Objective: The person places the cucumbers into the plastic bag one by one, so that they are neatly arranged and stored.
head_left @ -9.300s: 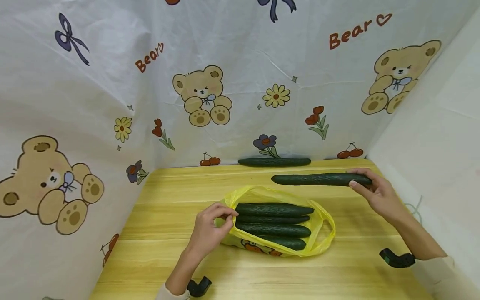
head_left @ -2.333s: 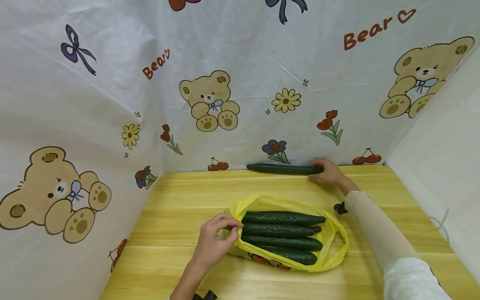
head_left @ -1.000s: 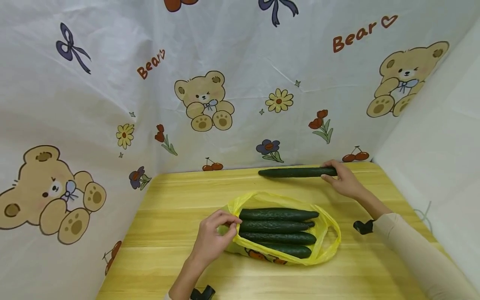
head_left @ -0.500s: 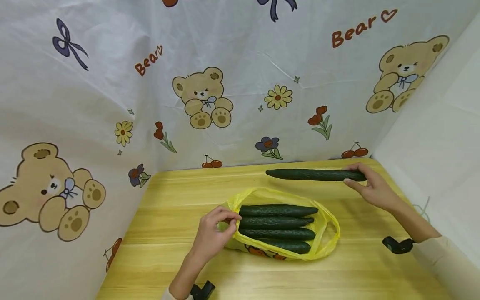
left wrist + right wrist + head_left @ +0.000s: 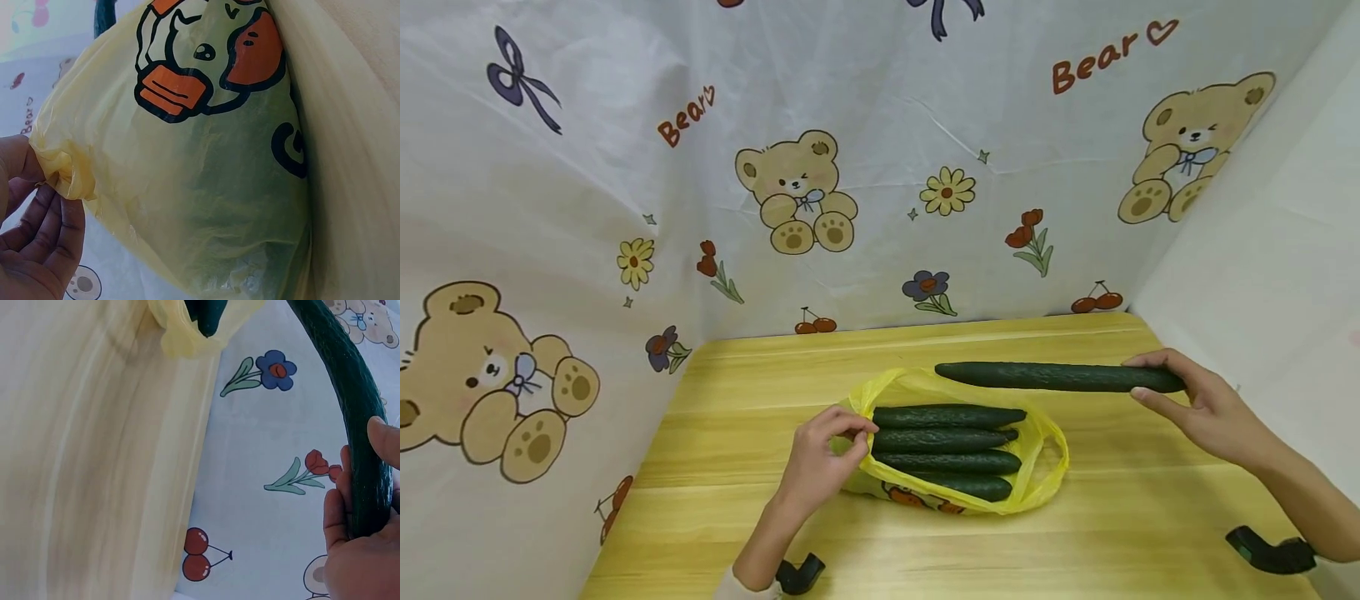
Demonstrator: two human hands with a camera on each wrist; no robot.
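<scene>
In the head view a yellow plastic bag (image 5: 1045, 492) lies on its side with its mouth open, several dark green cucumbers (image 5: 947, 440) side by side within. My left hand (image 5: 820, 458) pinches the left edge of the bag's mouth; the left wrist view shows the bunched film between thumb and fingers, beside a printed cartoon duck (image 5: 206, 62). My right hand (image 5: 1213, 408) grips another cucumber (image 5: 1037, 376) by its right end, holding it level above the bag's far rim. In the right wrist view, fingers and thumb wrap round that cucumber's end.
The bag rests on a wood-grain table (image 5: 737, 517). A white sheet (image 5: 895, 100) printed with bears and flowers hangs behind and to the left, and a plain white wall (image 5: 1285, 267) stands at the right. Each wrist wears a black camera mount (image 5: 1270, 550).
From the table's back edge, my right hand has picked up the cucumber and brought it rightward and nearer, above the bag's far side. My left hand keeps its pinch on the bag.
</scene>
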